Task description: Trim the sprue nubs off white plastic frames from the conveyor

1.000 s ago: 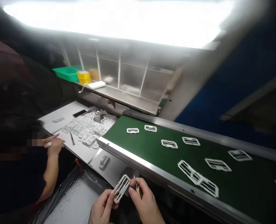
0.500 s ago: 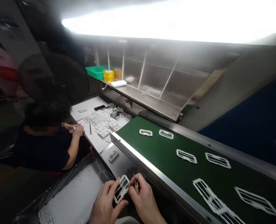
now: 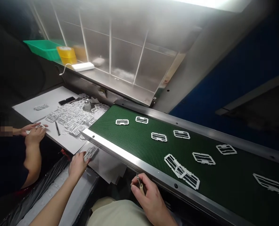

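Observation:
My left hand (image 3: 77, 163) reaches out to the left, its fingers on a small stack of white plastic frames (image 3: 90, 153) lying on a grey sheet beside the belt's end. My right hand (image 3: 147, 194) stays close to my lap, closed round a small pointed tool (image 3: 139, 184) with a pale handle, just below the belt's steel rim (image 3: 120, 153). Several white plastic frames (image 3: 158, 137) lie spread along the green conveyor belt (image 3: 139, 141).
A co-worker sits at the left, both hands (image 3: 33, 131) at a white table edge beside a heap of white frames (image 3: 71, 117), a pen and a black phone (image 3: 66, 100). A steel shelf behind carries a green tray (image 3: 39, 47), yellow tape rolls (image 3: 66, 54) and a white box.
My left hand held a white frame up near my right hand; it has since stretched out left and now rests on the frames on the grey sheet. The view swung about.

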A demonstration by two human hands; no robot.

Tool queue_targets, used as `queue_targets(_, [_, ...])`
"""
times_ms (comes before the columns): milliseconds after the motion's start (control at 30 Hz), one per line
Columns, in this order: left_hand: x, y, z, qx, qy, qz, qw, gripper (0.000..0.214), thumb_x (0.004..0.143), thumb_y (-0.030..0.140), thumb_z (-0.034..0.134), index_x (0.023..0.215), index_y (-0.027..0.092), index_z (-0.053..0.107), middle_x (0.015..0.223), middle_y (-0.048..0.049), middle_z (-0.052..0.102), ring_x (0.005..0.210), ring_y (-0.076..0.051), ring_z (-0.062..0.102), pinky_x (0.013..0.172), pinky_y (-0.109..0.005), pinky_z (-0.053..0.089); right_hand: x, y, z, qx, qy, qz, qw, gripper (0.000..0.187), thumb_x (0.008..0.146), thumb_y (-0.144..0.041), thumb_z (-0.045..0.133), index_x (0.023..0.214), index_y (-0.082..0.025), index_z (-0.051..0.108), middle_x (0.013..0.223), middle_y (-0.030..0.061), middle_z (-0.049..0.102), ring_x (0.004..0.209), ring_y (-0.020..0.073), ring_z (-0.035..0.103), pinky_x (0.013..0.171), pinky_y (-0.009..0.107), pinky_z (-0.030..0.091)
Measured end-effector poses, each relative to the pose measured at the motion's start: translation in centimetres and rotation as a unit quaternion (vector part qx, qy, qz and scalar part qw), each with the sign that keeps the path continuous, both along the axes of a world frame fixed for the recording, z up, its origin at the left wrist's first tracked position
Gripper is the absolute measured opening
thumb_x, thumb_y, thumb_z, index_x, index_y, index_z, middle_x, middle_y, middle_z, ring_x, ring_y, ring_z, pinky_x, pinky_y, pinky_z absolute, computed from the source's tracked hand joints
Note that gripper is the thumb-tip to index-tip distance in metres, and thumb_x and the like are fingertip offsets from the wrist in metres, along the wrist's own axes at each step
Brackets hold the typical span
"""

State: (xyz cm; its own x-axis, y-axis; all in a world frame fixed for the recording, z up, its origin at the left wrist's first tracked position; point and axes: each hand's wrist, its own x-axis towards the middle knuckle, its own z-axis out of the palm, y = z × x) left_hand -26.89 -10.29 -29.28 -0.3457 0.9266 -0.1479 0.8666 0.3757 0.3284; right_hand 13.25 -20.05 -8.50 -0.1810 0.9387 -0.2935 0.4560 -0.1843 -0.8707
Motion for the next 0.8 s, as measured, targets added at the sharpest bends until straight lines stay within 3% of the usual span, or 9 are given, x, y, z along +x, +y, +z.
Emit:
queue_targets(67, [0.0, 2.4, -1.2, -0.014, 0.026, -0.015, 0.999, 0.051, 0.108, 0.052, 0.076, 0.146, 0.020, 0.069, 0.146, -0.0145, 0.073, 0.137, -0.036, 0.070, 0.115, -0.061, 0.060, 0.9, -0.9, -0.4, -0.010, -0.017, -0.029, 0.999, 0.032, 0.102, -0.053, 0.063, 0.108, -0.023, 0.071, 0.101, 0.0041, 0.074, 0.086, 0.0217, 0.062, 0.083, 0.035, 0.049])
queue_targets(167, [0.4, 4.2, -2.5, -0.029, 0.055, -0.028, 0.998, 0.050, 0.109, 0.052, 0.075, 0.146, 0.019, 0.069, 0.146, -0.0145, 0.073, 0.135, -0.035, 0.071, 0.114, -0.060, 0.061, 1.7, -1.9, -1.1, -0.021, -0.022, -0.053, 0.998, 0.033, 0.103, -0.055, 0.064, 0.110, -0.024, 0.071, 0.102, 0.0039, 0.075, 0.086, 0.0222, 0.063, 0.083, 0.035, 0.050])
queue_targets(400, [0.3, 4.2, -4.2, -0.049, 0.084, -0.028, 0.995, 0.054, 0.109, 0.054, 0.074, 0.149, 0.019, 0.067, 0.146, -0.0149, 0.072, 0.135, -0.036, 0.070, 0.110, -0.058, 0.063, 2.1, -2.7, -2.3, -0.005, 0.004, -0.081, 0.997, 0.026, 0.101, -0.049, 0.066, 0.107, -0.025, 0.072, 0.100, 0.0030, 0.077, 0.084, 0.0213, 0.065, 0.079, 0.034, 0.050])
queue_targets(667, [0.6, 4.5, -4.5, -0.048, 0.053, -0.013, 0.997, 0.054, 0.107, 0.051, 0.077, 0.150, 0.020, 0.067, 0.147, -0.0151, 0.072, 0.136, -0.036, 0.070, 0.112, -0.058, 0.061, 1.6, -1.8, -0.1, -0.025, 0.035, -0.090, 0.995, 0.022, 0.097, -0.045, 0.074, 0.104, -0.024, 0.073, 0.098, 0.0024, 0.076, 0.085, 0.0202, 0.063, 0.080, 0.033, 0.050])
queue_targets(733, [1.0, 4.4, -4.2, -0.029, 0.040, 0.004, 0.999, 0.064, 0.105, 0.055, 0.077, 0.155, 0.018, 0.062, 0.147, -0.0176, 0.072, 0.135, -0.038, 0.070, 0.111, -0.059, 0.062, 1.8, -1.8, 0.2, -0.041, 0.088, -0.098, 0.990, 0.027, 0.095, -0.047, 0.082, 0.104, -0.023, 0.074, 0.099, 0.0029, 0.076, 0.085, 0.0193, 0.062, 0.079, 0.032, 0.049])
queue_targets(800, [1.1, 3.5, -3.1, 0.014, 0.027, 0.022, 0.999, 0.077, 0.107, 0.062, 0.066, 0.162, 0.011, 0.053, 0.146, -0.0250, 0.069, 0.137, -0.044, 0.068, 0.110, -0.063, 0.061, 2.3, -2.1, 0.2, -0.083, 0.216, -0.127, 0.965, 0.038, 0.094, -0.056, 0.088, 0.105, -0.023, 0.074, 0.101, 0.0043, 0.077, 0.081, 0.0175, 0.061, 0.078, 0.032, 0.049])
